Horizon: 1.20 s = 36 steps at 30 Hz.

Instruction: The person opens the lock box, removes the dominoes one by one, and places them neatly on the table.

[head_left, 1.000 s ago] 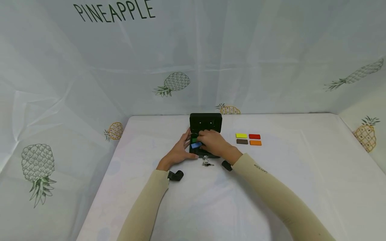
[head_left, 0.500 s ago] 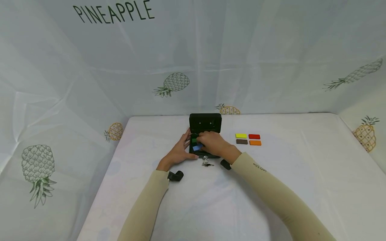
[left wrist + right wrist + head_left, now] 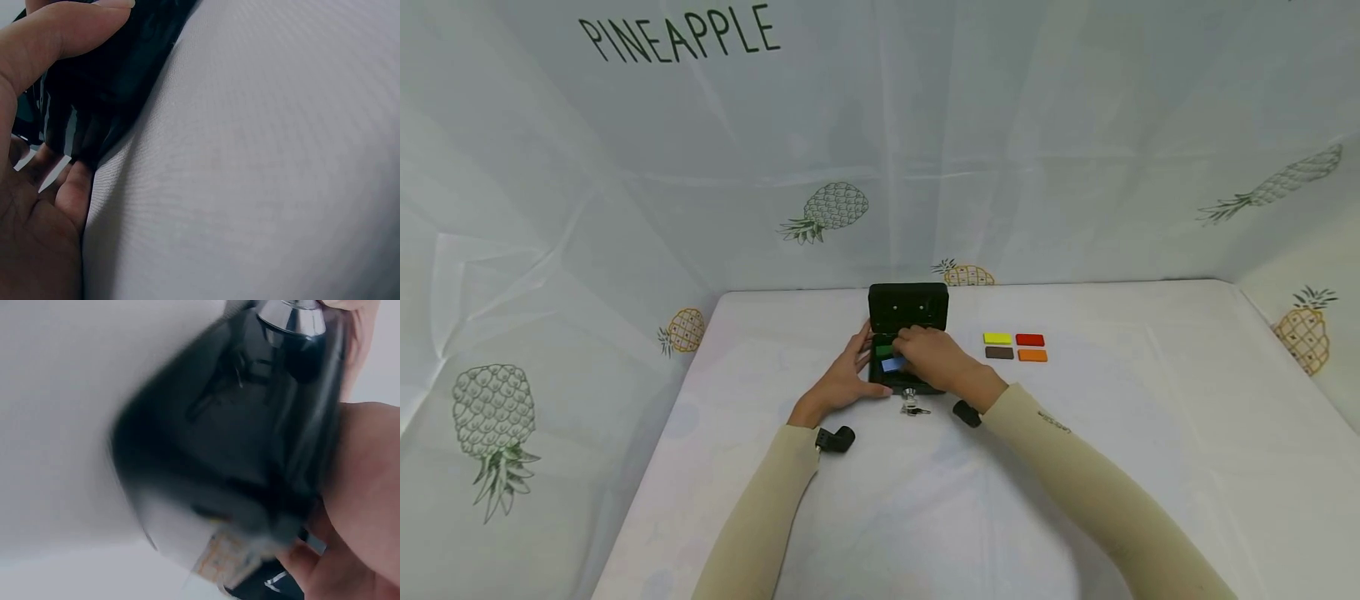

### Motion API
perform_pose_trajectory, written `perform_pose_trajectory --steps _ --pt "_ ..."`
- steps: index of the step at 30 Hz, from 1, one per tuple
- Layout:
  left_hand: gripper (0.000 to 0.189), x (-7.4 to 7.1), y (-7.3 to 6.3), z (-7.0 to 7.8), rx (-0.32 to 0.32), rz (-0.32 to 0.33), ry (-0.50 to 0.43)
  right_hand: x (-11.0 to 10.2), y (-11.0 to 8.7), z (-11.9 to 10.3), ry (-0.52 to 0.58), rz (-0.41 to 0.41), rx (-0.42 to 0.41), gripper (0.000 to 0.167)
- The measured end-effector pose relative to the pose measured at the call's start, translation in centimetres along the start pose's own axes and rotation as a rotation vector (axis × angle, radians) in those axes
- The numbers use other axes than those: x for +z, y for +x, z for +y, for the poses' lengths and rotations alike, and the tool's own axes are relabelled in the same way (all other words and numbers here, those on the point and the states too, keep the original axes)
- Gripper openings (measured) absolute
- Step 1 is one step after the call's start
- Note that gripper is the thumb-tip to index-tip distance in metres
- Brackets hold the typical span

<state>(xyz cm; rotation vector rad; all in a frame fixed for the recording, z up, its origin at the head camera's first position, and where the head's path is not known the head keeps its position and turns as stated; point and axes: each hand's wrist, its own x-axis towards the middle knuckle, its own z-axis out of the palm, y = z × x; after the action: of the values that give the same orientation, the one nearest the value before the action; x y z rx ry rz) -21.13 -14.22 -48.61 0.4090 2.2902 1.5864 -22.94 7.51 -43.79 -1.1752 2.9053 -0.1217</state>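
A small black cash box [image 3: 886,385] stands with its lid [image 3: 908,305] raised, seen in the head view. My left hand [image 3: 842,379] grips its left side, thumb at the front edge and fingers along the side wall. Over the box's interior is my right hand [image 3: 932,354], fingers curled down at a flat blue block [image 3: 892,365], which they pinch at its right end; the fingertips are partly hidden. Behind the blue block a green block [image 3: 883,351] lies in the box. Keys [image 3: 914,409] hang from the silver lock [image 3: 292,315] at the front.
To the right of the box, flat blocks lie on the white table [image 3: 880,517] in two rows: yellow [image 3: 997,338] and red [image 3: 1030,340] behind, dark brown [image 3: 999,352] and orange [image 3: 1032,355] in front. A pineapple-print curtain [image 3: 1037,167] hangs behind.
The blue block, tilted at first, has turned to lie level in front of the green one, the right hand staying with it. The left hand keeps its place on the box.
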Motion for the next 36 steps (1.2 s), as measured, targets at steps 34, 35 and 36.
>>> perform_pose_trajectory --steps 34,35,36 --pt "0.129 0.1 0.1 0.0 -0.015 0.018 0.038 -1.1 -10.7 7.4 0.085 0.273 0.187 0.021" --pt "0.129 0.1 0.1 0.0 -0.017 0.018 0.035 -1.0 -10.9 7.5 0.086 0.263 0.196 0.022" --pt "0.129 0.2 0.1 0.1 -0.019 0.017 0.033 -0.9 -11.1 7.7 0.085 0.254 0.202 0.022"
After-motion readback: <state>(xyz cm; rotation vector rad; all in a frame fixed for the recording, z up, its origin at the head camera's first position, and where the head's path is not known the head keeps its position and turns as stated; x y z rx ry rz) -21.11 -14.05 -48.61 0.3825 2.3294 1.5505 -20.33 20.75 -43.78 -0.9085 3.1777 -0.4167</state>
